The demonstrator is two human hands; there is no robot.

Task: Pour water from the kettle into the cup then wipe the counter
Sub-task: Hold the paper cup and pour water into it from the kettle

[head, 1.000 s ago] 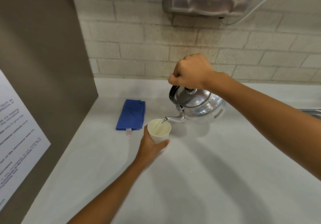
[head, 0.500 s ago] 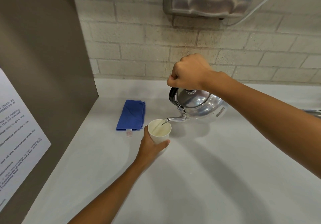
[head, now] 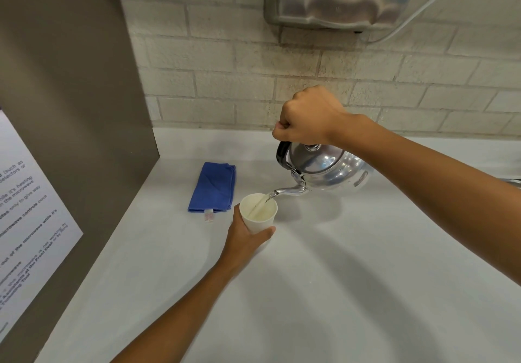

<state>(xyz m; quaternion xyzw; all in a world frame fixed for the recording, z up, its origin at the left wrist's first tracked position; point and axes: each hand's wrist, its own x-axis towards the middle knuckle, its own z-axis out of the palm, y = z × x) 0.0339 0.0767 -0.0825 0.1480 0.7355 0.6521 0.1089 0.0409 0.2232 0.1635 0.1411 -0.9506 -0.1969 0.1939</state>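
Pour in progress: right hand fisted on the kettle handle, spout tipped over the cup rim; left hand wrapped round the cup on the counter. Blue cloth lies just left of cup, long axis running away from the person, nearer the left hand

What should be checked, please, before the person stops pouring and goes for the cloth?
1. Spout over the cup: ok, the stream lands inside.
2. Cup steadied: ok, the left hand wraps its side.
3. Kettle held securely: ok, the right hand is fisted on the handle.
4. Water level: cannot tell exactly; liquid shows well below the rim.
5. Blue cloth ready: ok, folded on the counter left of the cup.
6. Spills to wipe: cannot tell.
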